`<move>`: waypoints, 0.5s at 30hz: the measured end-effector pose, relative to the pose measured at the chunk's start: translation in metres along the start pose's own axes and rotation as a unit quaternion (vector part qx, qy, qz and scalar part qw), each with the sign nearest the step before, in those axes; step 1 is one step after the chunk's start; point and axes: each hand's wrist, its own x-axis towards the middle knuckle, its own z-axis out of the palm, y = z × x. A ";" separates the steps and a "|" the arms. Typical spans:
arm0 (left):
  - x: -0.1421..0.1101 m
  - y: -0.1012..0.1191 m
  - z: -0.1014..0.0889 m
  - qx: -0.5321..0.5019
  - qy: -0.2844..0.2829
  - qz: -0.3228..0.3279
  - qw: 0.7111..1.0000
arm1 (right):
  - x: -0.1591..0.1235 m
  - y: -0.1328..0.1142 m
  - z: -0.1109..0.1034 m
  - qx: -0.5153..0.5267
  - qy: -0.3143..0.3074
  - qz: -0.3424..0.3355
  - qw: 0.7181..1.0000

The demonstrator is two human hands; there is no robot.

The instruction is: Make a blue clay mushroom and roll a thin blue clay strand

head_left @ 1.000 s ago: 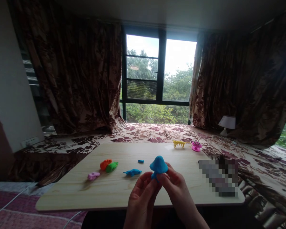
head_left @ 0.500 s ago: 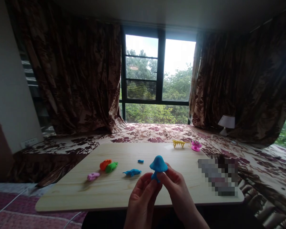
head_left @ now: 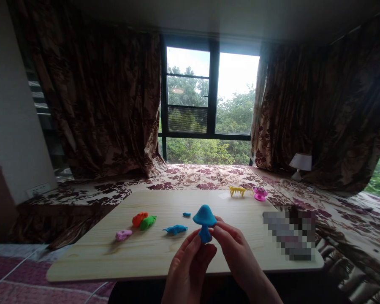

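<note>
A blue clay mushroom (head_left: 204, 218) stands upright above the near part of a light wooden table (head_left: 158, 249). My left hand (head_left: 188, 270) pinches its stem from below and the left. My right hand (head_left: 237, 255) pinches the stem and cap edge from the right. Both hands are closed on it. On the table behind lie a flat blue clay piece (head_left: 175, 229) and a small blue bit (head_left: 186, 214).
Orange (head_left: 139, 218), green (head_left: 148, 221) and pink (head_left: 123, 234) clay shapes lie at the table's left. A yellow figure (head_left: 239, 191) and a magenta figure (head_left: 260, 193) stand at the far right edge. A blurred-out patch (head_left: 289, 234) covers the right side. Patterned curtains, a window and a small lamp (head_left: 300, 164) are behind.
The mushroom has shifted slightly left and stands more upright, with more of its stem showing. My fingers have regripped lower on the stem.
</note>
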 end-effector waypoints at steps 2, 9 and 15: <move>-0.003 0.002 -0.001 -0.017 -0.025 -0.022 0.999 | 0.001 -0.002 0.000 -0.001 -0.022 0.003 1.000; -0.008 0.002 0.000 -0.024 -0.054 -0.034 0.998 | 0.001 -0.012 0.005 -0.016 -0.037 0.008 0.999; -0.005 0.001 0.000 -0.012 -0.052 -0.043 0.998 | -0.001 -0.013 0.005 -0.009 -0.039 0.007 0.999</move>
